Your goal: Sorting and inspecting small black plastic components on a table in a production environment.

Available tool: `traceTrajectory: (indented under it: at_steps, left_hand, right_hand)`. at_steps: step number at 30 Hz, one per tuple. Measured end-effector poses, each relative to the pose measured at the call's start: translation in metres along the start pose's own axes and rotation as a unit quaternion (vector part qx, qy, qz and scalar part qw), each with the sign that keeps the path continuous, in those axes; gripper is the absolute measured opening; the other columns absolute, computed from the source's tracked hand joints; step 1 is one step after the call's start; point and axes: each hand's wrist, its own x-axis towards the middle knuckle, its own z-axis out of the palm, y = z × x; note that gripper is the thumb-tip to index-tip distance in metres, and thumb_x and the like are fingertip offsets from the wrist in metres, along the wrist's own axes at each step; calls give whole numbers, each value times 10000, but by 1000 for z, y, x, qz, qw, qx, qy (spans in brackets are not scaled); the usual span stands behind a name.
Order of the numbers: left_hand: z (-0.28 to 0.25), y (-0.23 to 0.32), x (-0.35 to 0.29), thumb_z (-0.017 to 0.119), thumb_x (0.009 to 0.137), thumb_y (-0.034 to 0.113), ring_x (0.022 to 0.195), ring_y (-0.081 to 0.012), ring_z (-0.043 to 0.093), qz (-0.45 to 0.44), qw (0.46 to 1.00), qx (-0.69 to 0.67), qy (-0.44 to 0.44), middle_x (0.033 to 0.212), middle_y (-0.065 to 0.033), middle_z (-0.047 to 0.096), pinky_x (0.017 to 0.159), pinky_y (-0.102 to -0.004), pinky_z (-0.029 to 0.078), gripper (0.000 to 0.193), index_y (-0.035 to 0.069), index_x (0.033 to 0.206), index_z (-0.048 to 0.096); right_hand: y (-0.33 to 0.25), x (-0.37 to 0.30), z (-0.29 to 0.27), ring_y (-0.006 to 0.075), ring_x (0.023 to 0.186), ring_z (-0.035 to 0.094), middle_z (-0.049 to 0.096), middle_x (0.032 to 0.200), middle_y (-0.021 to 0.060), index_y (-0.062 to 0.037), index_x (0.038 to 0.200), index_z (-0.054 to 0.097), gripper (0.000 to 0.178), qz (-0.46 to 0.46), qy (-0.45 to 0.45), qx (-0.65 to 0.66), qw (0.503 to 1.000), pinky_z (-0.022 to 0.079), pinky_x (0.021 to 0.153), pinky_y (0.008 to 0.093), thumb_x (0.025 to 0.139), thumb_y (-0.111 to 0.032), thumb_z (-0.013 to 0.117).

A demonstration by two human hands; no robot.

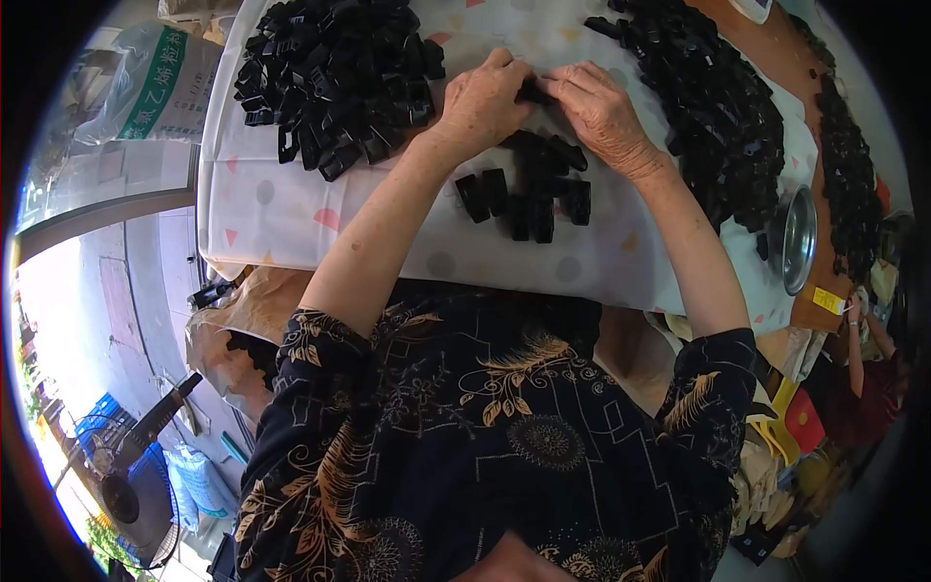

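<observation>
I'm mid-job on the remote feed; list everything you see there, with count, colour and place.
Part in hand: one, black, between both hands' fingertips
Loose parts: several, overlapping, black, below the hands
Left heap: one, black, tablecloth's left
Right heap: one, black, tablecloth's right
Far heap: one, black, brown table
Tablecloth: one, white patterned, under the work
Brown table: one, right
Metal dish: one, silver, right
Tag: one, yellow, right
Sack: one, white with green band, upper left
Fan: one, dark, lower left
Co-worker: one, dark red clothing, right edge
Left hand, right hand: one each, centre top
</observation>
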Motion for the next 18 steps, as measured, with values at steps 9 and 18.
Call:
traceTrajectory:
  at_steps: [9,18]
  left_hand:
    - [-9,0,0,677,822,237,1104,-338,623,17,1000,-7,-15,1213,-134,583,935,-453,502,410,120,1212,625]
    - [-25,9,-47,666,855,190,1130,-297,606,106,994,4,-15,1180,-75,614,957,-428,500,370,162,1222,628]
  right_hand:
    - [4,-13,7,266,1038,629,664,1083,49,-69,1169,678,377,-1,0,-29,1000,498,870,370,810,45,653]
    - [12,-29,-25,303,1134,569,567,1212,115,-121,1383,535,550,205,-101,130,965,472,974,357,846,-14,579]
